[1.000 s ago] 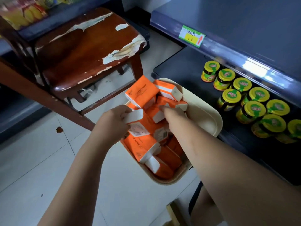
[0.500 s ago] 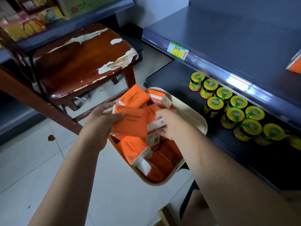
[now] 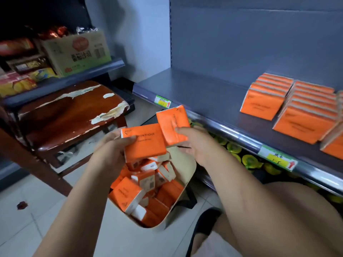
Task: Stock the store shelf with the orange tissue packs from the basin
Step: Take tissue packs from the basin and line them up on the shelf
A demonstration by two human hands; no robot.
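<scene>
My left hand point(image 3: 109, 154) grips an orange tissue pack point(image 3: 146, 141) lying flat, label up. My right hand point(image 3: 196, 143) holds a second orange tissue pack point(image 3: 172, 123) tilted upright, touching the first. Both are lifted above the cream basin point(image 3: 189, 167) on the floor, which holds several more orange packs point(image 3: 128, 193). On the grey shelf point(image 3: 204, 93) to the right stand rows of orange tissue packs point(image 3: 263, 101); the shelf's left part is bare.
A worn brown wooden chair point(image 3: 70, 115) stands left of the basin. Yellow-lidded jars point(image 3: 248, 160) fill the lower shelf under the grey one. A carton point(image 3: 74, 52) and snack packs sit on the left rack. My knee point(image 3: 297, 210) is at the lower right.
Both hands rose out of the basin, each now with its own pack. The view tilted up, bringing the stocked packs on the shelf into sight.
</scene>
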